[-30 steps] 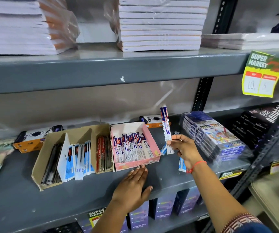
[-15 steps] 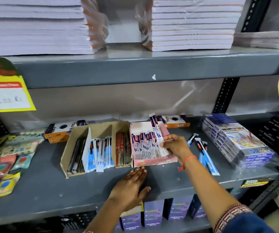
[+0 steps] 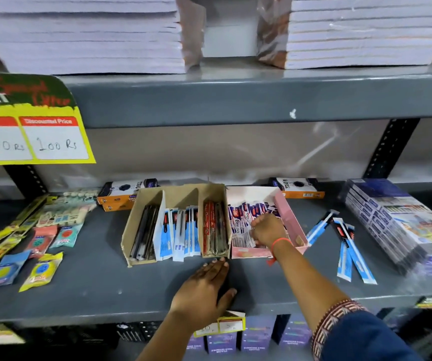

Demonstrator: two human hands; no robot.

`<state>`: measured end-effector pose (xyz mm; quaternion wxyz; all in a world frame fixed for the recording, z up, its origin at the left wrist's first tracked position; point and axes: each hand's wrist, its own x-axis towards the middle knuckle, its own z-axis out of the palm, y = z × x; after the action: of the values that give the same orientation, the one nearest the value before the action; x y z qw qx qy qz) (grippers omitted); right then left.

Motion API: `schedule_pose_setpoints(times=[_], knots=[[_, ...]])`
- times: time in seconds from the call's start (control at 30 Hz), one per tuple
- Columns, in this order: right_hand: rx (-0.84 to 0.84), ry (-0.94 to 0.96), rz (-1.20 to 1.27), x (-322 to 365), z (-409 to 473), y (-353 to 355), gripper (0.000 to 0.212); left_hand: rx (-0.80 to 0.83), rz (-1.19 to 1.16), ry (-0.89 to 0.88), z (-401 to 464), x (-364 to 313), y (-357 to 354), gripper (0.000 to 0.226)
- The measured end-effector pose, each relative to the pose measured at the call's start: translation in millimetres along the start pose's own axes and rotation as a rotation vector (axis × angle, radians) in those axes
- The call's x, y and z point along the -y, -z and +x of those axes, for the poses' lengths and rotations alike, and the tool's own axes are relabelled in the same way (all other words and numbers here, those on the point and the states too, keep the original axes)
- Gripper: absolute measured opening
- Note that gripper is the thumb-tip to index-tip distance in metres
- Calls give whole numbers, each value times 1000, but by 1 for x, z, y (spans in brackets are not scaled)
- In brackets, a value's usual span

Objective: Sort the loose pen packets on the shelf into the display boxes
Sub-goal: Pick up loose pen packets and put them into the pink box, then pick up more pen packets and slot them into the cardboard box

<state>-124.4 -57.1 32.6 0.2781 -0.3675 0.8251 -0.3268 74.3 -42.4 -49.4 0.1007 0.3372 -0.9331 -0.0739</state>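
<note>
A pink display box (image 3: 291, 220) stands on the grey shelf, filled with purple-and-white pen packets (image 3: 238, 222). My right hand (image 3: 268, 227) is down inside it, fingers curled on a pen packet among the others. To its left a brown cardboard box (image 3: 131, 230) holds black, blue-white and red pen packets in three compartments. My left hand (image 3: 204, 290) lies flat and open on the shelf, fingertips at the cardboard box's front corner. Several loose blue-and-white pen packets (image 3: 350, 254) lie to the right of the pink box.
A stack of wrapped colour-pencil packs (image 3: 392, 220) sits at the right. Orange boxes (image 3: 121, 194) stand at the back. Small eraser and stationery packets (image 3: 45, 235) cover the left. A yellow price tag (image 3: 27, 126) hangs from the upper shelf, which carries notebook stacks (image 3: 92, 35).
My right hand carried the purple-and-white pen packet from the right, over the pink box, and lowered it in among the others. The view swung left. My left hand stayed flat on the shelf.
</note>
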Motion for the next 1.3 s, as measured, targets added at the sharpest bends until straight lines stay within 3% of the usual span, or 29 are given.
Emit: schedule_pose_setpoints(times=[0.3,0.53,0.73,1.17,1.3], knots=[[-6,45,-129,-4,4,2,15,4,4,-1,0,1,-1,65],[-356,29,32,-27,-7,40,34,46,17,-5,0,-4,2,62],[-535,-139,17,-76,-14,83,28,106,28,-53,4,-30,-2,60],[-429,-337,-256,-129,-31,112,36,130,44,-138,36,-82,-16,59],[-402,-332,-189,-134,-24,117,33,143,43,-207,49,-100,-18,58]])
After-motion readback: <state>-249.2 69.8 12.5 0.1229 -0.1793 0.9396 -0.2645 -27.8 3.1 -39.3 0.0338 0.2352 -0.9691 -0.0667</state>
